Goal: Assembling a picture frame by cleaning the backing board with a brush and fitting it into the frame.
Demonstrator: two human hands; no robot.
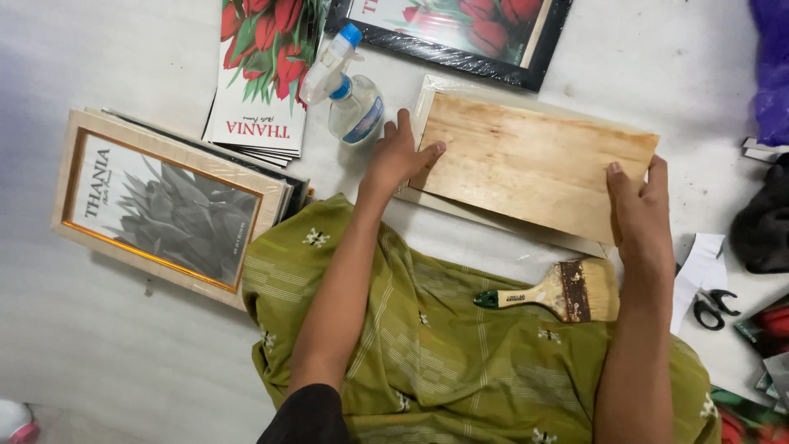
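Note:
A light wooden board (530, 160) lies on top of a pale frame (427, 99) on the floor in front of me. My left hand (396, 156) grips the board's left end, thumb on its top face. At the board's right end my right hand (637, 210) clasps the near corner, fingers curled over the edge. A wide paintbrush (559, 292) with a wooden handle and green tip rests on my green patterned cloth (444, 345), just below the board.
A clear spray bottle (349, 90) with blue collar lies left of the board. Prints of red tulips (263, 70) and a black-framed tulip picture (460, 33) lie behind. A gold-edged frame with a grey flower print (160, 205) sits left. Black scissors (711, 306) and dark cloth (764, 222) lie right.

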